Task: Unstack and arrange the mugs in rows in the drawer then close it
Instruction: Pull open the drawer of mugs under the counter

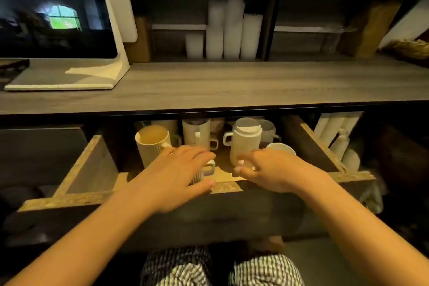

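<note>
Open drawer (76, 199) under grey wood counter (232, 83) — mugs (246, 144) inside.
Left hand (176, 169) spread over ribbed mug (200, 175); right hand (276, 169) grip unclear.

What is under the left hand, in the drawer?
A ribbed white mug, handle to the right. The left hand covers its top, so its inside is hidden.

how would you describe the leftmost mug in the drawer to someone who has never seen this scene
Find the open drawer under the grey wooden counter. Take the mug at the far left of the cluster inside, just past the left hand. It alone shows a wide open mouth with a tan inside above ribbed sides.
</note>
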`<action>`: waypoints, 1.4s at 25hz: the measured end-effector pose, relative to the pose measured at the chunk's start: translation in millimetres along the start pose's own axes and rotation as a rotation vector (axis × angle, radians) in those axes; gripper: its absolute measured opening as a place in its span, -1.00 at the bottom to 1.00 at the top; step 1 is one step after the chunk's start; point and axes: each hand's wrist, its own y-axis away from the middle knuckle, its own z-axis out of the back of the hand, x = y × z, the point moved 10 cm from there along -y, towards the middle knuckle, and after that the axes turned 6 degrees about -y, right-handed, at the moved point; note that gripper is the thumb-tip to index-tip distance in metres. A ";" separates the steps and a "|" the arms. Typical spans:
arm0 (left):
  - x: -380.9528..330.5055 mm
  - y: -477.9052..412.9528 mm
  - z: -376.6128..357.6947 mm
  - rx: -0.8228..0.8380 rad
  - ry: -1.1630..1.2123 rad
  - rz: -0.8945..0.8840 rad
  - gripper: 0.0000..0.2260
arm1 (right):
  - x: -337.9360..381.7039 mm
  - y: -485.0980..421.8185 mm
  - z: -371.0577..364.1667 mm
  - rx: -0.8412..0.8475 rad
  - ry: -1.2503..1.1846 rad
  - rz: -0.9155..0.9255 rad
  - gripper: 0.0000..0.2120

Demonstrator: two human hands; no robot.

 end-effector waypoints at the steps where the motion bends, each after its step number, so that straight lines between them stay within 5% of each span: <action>1: -0.4 4.5 -8.6 0.035 -0.007 -0.008 -0.36 | 1.5 -0.9 -7.2 0.017 -0.011 0.003 -0.56; 4: 5.5 18.4 -30.1 0.067 0.027 0.051 -0.29 | 10.9 1.8 -22.7 0.013 -0.043 0.039 -0.60; 15: 4.7 29.2 -33.3 -0.007 0.045 0.151 -0.60 | 10.9 12.0 -26.5 -0.094 0.001 0.004 -0.50; 35: -58.6 124.2 -39.7 -0.020 0.052 0.112 -0.36 | 33.6 118.1 -60.3 -0.032 -0.016 0.053 -0.43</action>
